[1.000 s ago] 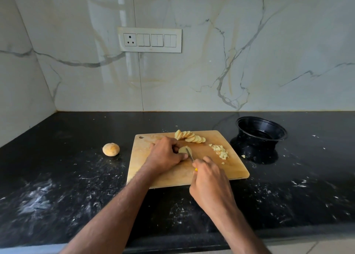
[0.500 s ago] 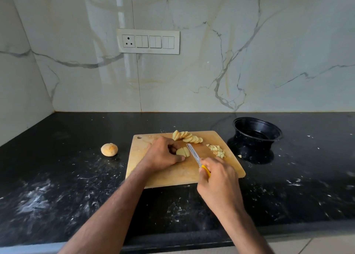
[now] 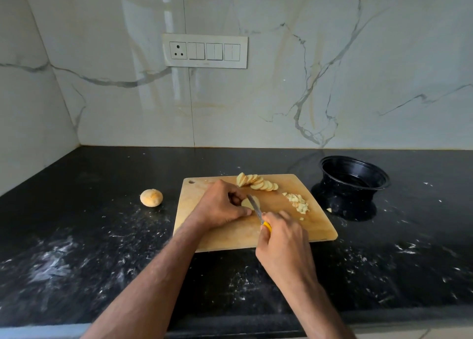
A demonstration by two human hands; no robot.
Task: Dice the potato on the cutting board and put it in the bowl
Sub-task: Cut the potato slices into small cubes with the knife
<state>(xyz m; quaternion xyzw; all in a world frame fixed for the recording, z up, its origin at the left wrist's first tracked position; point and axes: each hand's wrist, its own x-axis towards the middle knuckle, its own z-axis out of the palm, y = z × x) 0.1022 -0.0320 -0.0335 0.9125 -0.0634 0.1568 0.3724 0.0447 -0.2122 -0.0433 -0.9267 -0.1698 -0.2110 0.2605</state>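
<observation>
The left hand [image 3: 221,205] sits at the centre of the frame, fingers curled down and pinching a small stack of potato slices [image 3: 249,202] flat against the wooden cutting board [image 3: 294,232]. Just below and to the right, the right hand [image 3: 282,245] is wrapped tight around the yellow handle of a knife [image 3: 257,212], and the blade angles up and to the left, lying across the pinched slices right beside the left fingertips. Along the board's upper edge a fanned row of round potato slices [image 3: 257,182] leans like fallen dominoes. To the right of the blade, a loose heap of diced potato [image 3: 298,203] rests on the board, with one stray piece [image 3: 329,210] on the black speckled countertop [image 3: 76,249] just off the board's right edge. Further right, mid-frame, the black plastic bowl [image 3: 354,177] stands apart from the board; no potato shows inside it. Over on the left, a whole unpeeled potato [image 3: 151,197] sits alone on the counter. Above it all, a white switch panel [image 3: 204,51] is mounted on the marble backsplash [image 3: 332,69].
</observation>
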